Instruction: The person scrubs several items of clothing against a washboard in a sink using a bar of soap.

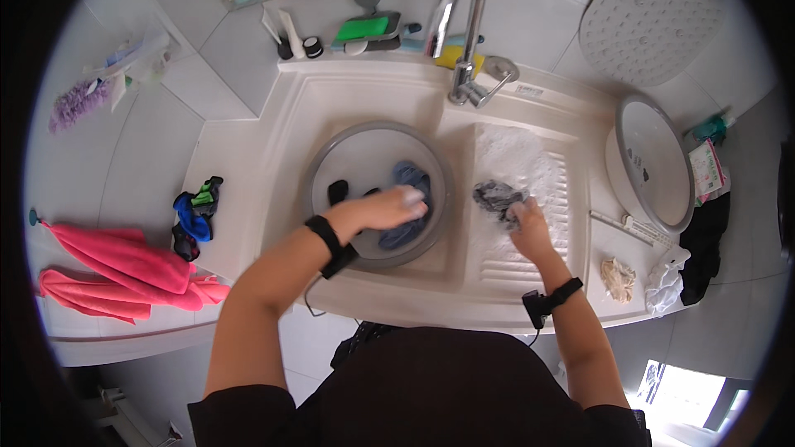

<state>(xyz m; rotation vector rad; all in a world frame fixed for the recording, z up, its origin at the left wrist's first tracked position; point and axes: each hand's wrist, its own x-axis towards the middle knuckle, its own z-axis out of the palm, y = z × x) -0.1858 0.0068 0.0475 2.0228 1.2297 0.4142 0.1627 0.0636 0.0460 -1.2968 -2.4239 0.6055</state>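
A round grey basin stands in the left side of the laundry sink. Inside it lie a blue cloth item and small dark cloth pieces. My left hand is over the basin beside the blue cloth; its fingers look foamy, and whether they grip anything cannot be made out. On the ribbed washboard, covered with white suds, lies a soapy dark grey cloth. The fingers of my right hand pinch this cloth at its right end. Both wrists wear black straps with a small device.
A chrome faucet rises behind the sink. A second basin leans at the right, near a beige cloth and a white cloth. Colourful socks lie on the left ledge beside pink towels. A green sponge sits behind.
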